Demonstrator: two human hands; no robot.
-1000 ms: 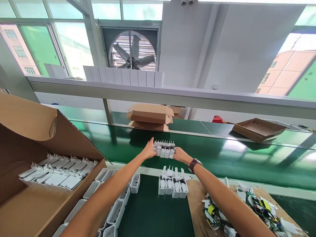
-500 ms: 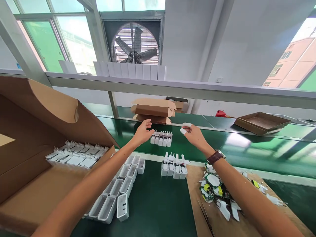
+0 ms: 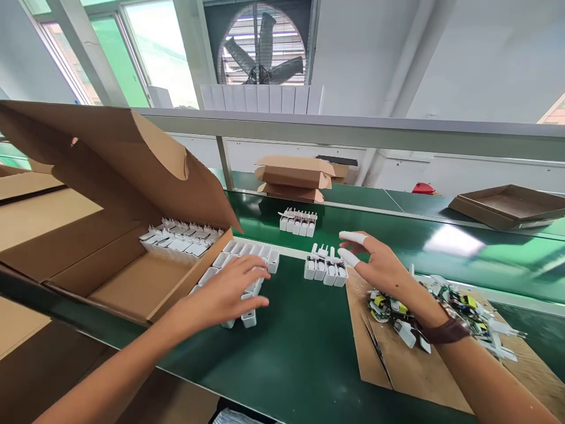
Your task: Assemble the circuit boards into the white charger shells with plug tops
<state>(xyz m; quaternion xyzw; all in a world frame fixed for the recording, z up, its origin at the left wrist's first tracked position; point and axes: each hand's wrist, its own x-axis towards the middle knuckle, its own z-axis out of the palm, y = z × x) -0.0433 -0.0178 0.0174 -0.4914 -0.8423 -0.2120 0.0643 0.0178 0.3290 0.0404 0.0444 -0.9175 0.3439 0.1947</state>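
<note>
My left hand (image 3: 229, 291) hovers flat over a row of empty white charger shells (image 3: 241, 265) on the green bench, fingers spread, holding nothing. My right hand (image 3: 375, 265) floats open beside a small group of white plug assemblies (image 3: 325, 269); white finger cots cover two of its fingertips. Farther out, a second group of plug assemblies (image 3: 298, 222) sits alone on the green conveyor belt (image 3: 397, 235). A pile of circuit boards and plug parts (image 3: 445, 306) lies on a cardboard sheet under my right wrist.
An open cardboard box (image 3: 110, 235) with a row of white chargers inside stands at the left, its flap raised. Folded cartons (image 3: 293, 176) and a shallow cardboard tray (image 3: 507, 206) lie beyond the belt. A wall fan (image 3: 262, 50) is overhead.
Both hands let go of the plug group on the belt and drew back to the bench. The left now hovers over the empty shells. The camera tilted down and left.
</note>
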